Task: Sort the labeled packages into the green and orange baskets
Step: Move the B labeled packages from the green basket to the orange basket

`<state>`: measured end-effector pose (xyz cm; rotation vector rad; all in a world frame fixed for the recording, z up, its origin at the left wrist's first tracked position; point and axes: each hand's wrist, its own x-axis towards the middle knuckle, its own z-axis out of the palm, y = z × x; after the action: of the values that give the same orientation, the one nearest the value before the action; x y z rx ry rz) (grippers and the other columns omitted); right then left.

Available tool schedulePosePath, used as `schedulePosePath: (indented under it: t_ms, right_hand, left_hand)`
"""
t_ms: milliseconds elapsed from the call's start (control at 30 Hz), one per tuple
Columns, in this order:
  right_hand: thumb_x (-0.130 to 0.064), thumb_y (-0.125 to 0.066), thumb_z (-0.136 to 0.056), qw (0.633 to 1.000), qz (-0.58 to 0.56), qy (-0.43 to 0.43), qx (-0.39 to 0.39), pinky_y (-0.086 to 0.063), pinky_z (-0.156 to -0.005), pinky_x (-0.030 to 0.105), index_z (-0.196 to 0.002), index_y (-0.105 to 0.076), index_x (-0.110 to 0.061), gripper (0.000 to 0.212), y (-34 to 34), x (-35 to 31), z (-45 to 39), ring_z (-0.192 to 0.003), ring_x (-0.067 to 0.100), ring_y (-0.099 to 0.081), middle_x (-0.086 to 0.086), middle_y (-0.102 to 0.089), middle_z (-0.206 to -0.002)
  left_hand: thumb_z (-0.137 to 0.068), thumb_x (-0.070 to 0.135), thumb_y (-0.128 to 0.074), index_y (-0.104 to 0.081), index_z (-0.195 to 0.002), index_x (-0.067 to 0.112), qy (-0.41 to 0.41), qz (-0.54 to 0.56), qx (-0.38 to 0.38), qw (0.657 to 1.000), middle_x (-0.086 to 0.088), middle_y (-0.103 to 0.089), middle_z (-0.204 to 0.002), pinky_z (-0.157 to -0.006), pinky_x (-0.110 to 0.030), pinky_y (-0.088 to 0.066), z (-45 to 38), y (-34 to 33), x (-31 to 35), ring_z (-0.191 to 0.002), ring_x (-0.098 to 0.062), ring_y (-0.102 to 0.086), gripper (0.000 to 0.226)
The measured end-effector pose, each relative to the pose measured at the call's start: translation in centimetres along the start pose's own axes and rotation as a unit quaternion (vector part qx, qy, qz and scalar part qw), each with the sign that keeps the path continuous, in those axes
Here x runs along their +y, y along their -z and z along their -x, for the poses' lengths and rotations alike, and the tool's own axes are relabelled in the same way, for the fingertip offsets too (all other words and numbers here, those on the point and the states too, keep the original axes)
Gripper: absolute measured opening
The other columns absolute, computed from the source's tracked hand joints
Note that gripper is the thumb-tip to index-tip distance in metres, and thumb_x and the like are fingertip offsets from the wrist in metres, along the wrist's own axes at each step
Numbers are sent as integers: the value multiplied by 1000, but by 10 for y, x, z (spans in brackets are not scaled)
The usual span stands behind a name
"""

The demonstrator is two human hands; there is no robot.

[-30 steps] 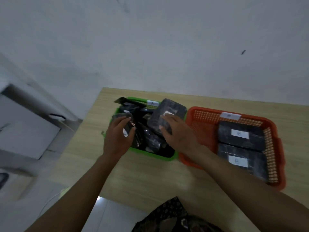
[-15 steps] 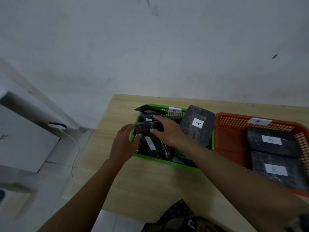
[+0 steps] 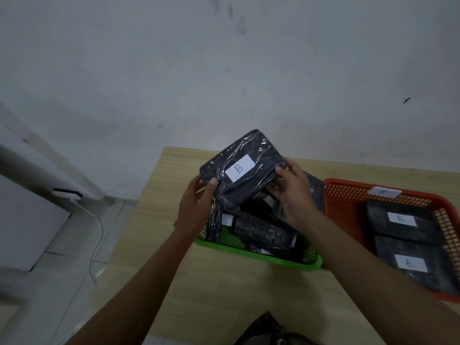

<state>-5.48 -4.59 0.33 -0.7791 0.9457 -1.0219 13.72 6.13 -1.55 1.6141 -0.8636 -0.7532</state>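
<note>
Black plastic-wrapped package (image 3: 242, 174), labelled B, is hanging above the green basket (image 3: 258, 256); I am watching the left hand (image 3: 196, 202) and right hand (image 3: 292, 192) each clamping one end in a closed grip. Two B packages (image 3: 408, 242) are already lying in the orange basket (image 3: 353, 195), itself tagged B. Several wrapped packages are crowding the green basket on the counter (image 3: 224, 295), so I am judging the sorting partly done.

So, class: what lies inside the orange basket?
Inside the orange basket, two black wrapped packages lie flat: the near package is labelled B, the far package's label is blurred. Whatever is beneath them is covered.
</note>
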Motion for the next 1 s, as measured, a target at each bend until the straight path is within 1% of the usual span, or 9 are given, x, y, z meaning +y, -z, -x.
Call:
schedulePosePath:
  t_ms: [67,200,267,433,533,667,800,867,1000]
  right_hand:
    - [-4,-50,-97,999,-40,-8,-1,-58,-80,37,-127,-60,-16,34,7,1,4,-100,20,-68,9,-70,-116]
    - [-10,-55,-96,998,-53,8,30,-56,-78,36,-118,-63,-18,25,26,-8,14,-99,22,-68,6,-72,-108]
    - [-15,-61,-95,997,-54,27,51,-56,-77,37,-117,-62,-19,22,40,-18,19,-100,25,-68,8,-72,-109]
    - [-13,-72,-88,983,-138,44,111,-58,-88,44,-137,-43,-19,58,81,-45,37,-103,27,-71,11,-74,-110]
    - [-7,-72,-87,973,-140,66,173,-58,-87,42,-136,-47,-19,57,115,-60,47,-102,26,-71,13,-72,-114]
    - [-7,-70,-89,954,-111,86,264,-60,-82,40,-133,-54,-19,48,178,-82,54,-101,26,-71,12,-71,-116]
    - [-12,-70,-89,953,-4,72,295,-57,-89,51,-133,-57,-19,46,239,-93,55,-104,25,-69,4,-71,-116]
    - [-15,-70,-89,953,65,56,291,-59,-86,44,-130,-59,-22,43,262,-92,52,-105,20,-68,-1,-69,-115]
    - [-17,-68,-91,952,184,27,241,-57,-60,23,-132,-58,-28,44,288,-80,41,-91,8,-67,-8,-67,-109]
  left_hand:
    - [-90,51,-59,-68,-109,29,24,82,-26,996,3,-74,-102,-84,-45,-59,0,-11,14,-98,-23,-69,31]
    - [-93,41,-62,-71,-108,27,58,145,-52,986,-5,-74,-107,-85,-57,-56,2,-34,32,-99,-31,-71,23]
    - [-93,38,-63,-70,-110,24,70,167,-69,981,-7,-74,-108,-87,-55,-56,4,-51,38,-100,-29,-71,24]
    - [-91,32,-66,-66,-113,16,119,230,-108,960,-8,-74,-109,-84,-43,-59,16,-119,60,-102,-28,-70,27]
    - [-90,28,-68,-64,-117,15,133,239,-156,949,-5,-73,-111,-81,-38,-60,31,-167,72,-99,-22,-71,30]
    - [-87,30,-71,-66,-108,24,130,156,-203,958,6,-72,-106,-77,-21,-55,57,-217,72,-94,-2,-69,23]
    - [-89,21,-71,-61,-112,24,37,6,-191,981,22,-61,-96,-65,0,-44,86,-248,56,-82,18,-60,26]
    - [-89,23,-69,-62,-118,24,-10,-91,-172,981,23,-57,-99,-75,-6,-42,103,-255,42,-90,13,-56,30]
    - [-89,28,-66,-62,-118,23,-71,-245,-100,962,11,-55,-112,-85,-27,-47,135,-253,8,-103,-10,-57,30]
